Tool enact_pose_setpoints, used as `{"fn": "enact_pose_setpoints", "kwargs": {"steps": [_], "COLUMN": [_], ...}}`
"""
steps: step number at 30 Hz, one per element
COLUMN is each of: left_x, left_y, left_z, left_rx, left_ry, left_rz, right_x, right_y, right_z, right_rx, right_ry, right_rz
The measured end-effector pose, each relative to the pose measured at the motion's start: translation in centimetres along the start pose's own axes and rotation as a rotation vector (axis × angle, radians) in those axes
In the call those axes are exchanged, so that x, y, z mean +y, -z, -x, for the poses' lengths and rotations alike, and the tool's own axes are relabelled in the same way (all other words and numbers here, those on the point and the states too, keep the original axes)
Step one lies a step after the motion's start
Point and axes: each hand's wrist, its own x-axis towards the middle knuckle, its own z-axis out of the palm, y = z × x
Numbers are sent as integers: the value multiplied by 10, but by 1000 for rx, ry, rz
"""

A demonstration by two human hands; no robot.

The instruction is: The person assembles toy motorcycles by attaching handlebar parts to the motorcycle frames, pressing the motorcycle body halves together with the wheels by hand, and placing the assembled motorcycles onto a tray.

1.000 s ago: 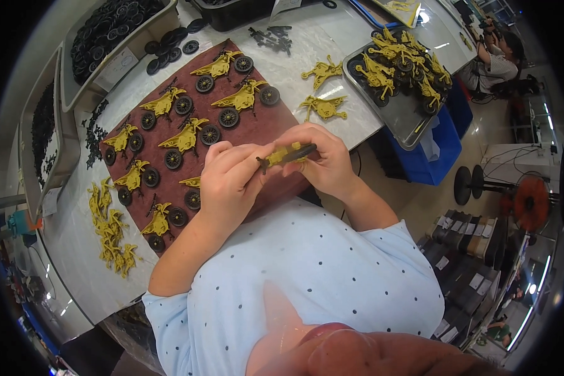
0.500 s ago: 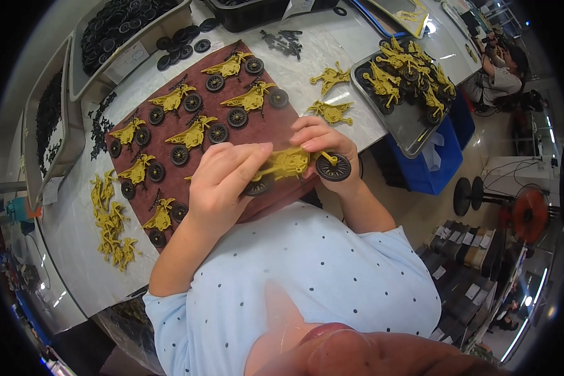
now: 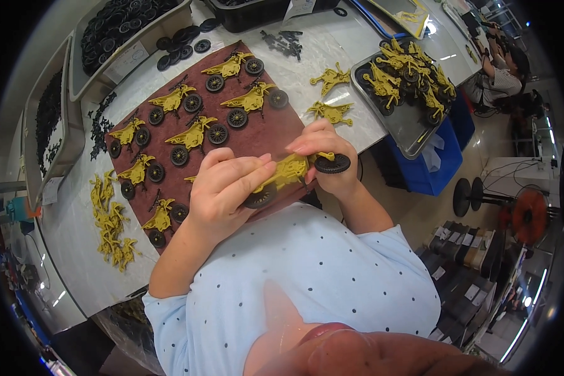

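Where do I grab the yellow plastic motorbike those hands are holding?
Probably by the middle of its yellow body, from above: that part shows bare between the left hand and right hand, while the round black wheels sit at the ends and might turn.

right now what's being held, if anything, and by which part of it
A yellow toy motorcycle, held at both ends: left hand near the left wheel, right hand near the right wheel. Exact fingertip contact is partly hidden.

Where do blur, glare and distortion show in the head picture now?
Head view: the held toy motorcycle looks slightly soft; head view: a tube lamp glares at right and bright streaks mark the table; head view: fisheye distortion with black corners.
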Motion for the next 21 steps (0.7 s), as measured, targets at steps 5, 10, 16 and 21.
{"fn": "enact_pose_setpoints", "kwargs": {"steps": [5, 10, 16, 21], "left_x": [-3, -7, -3, -3], "left_y": [-2, -1, -7, -9], "left_z": [2, 15, 12, 17], "left_rx": [26, 130, 243, 150], "left_ry": [323, 1020, 945, 702], "left_rz": [403, 1244, 1011, 778], "right_x": [7, 5, 13, 1], "right_y": [6, 4, 5, -1], "right_z": [-5, -6, 2, 2], "right_rx": [53, -130, 110, -27], "right_ry": [170, 336, 149, -405], "right_rz": [221, 290, 294, -485]}}
